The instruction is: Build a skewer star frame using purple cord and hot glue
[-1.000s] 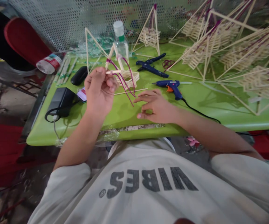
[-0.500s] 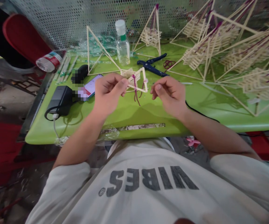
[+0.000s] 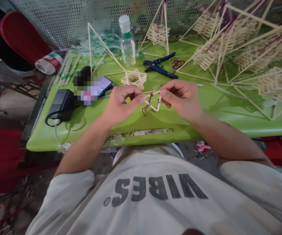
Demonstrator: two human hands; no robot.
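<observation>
Between my two hands is a small triangular stick frame (image 3: 158,105) of pale wood, with dark red threads (image 3: 144,110) knotted on its sides and hanging loose. My left hand (image 3: 123,103) pinches its left corner between thumb and forefinger. At the right corner, the thumb and fingers of my right hand (image 3: 181,98) are closed on the frame. Just behind my hands, a stacked stick piece (image 3: 134,79), star-shaped in outline, lies on the green table (image 3: 141,122). Beside it stands a larger bare stick frame (image 3: 106,45). My fingertips partly hide the small frame's corners.
Blue-handled pliers (image 3: 160,65), coiled red thread (image 3: 178,64) and a clear bottle (image 3: 127,45) sit behind my hands. A phone (image 3: 101,86) and a black charger (image 3: 62,103) with a cable lie left. Several finished stick pyramids with hanging stacks (image 3: 211,54) crowd the right.
My right hand has moved left and taken hold of the small frame's right corner. The frame has turned and shifted slightly right and nearer me, uncovering the stacked piece behind.
</observation>
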